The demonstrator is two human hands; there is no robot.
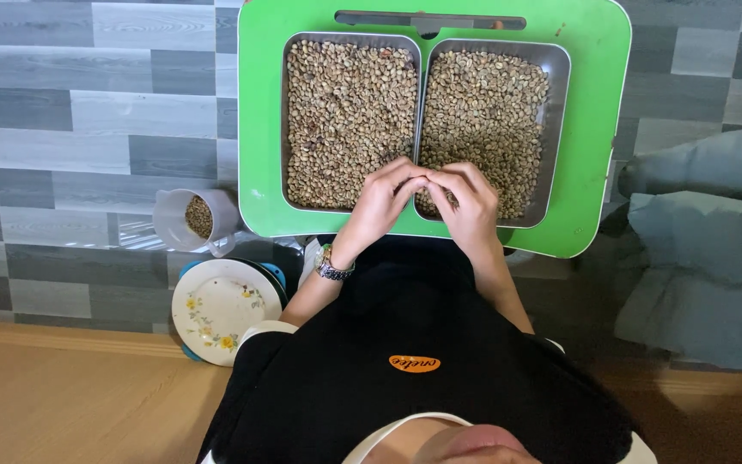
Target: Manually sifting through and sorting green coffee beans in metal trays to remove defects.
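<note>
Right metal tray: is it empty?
No, the right metal tray is filled with pale green beans, and both hands, left hand and right hand, rest at its near edge.

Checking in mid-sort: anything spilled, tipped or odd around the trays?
Nothing stands out. Both metal trays sit level on the green board, beans inside. The cup is upright. Left hand and right hand meet over the trays.

Both hands (427, 202) together, fingertips pinched.
</note>
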